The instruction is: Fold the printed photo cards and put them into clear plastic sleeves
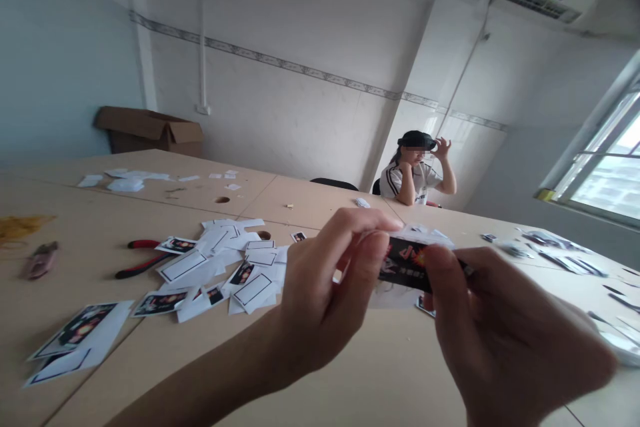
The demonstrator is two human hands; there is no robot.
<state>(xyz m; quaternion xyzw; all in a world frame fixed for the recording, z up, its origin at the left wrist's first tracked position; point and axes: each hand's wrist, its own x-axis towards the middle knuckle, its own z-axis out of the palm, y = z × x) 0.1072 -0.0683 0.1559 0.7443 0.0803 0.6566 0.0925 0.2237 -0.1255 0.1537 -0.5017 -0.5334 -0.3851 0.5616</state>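
Observation:
Between my two hands is a small black printed card [407, 267] with an orange burst and white lettering, held up above the table. My left hand [330, 273] pinches its left end between thumb and curled fingers. At the right end, my right hand [480, 307] presses its thumb on the printed face, with the fingers behind. Something clear, like plastic film, shows around the card, but I cannot make out its shape. Left of my left hand lies a loose pile of white paper cards [225, 247] with black outlines, some showing dark printed pictures.
Pliers [145, 267] with red and black handles touch the pile. A pink tool [43, 260] and yellow strands [20, 228] lie far left. More printed sheets [570, 260] spread at right. Across the table [380, 367] sits a person [417, 177]. A cardboard box [150, 133] stands behind.

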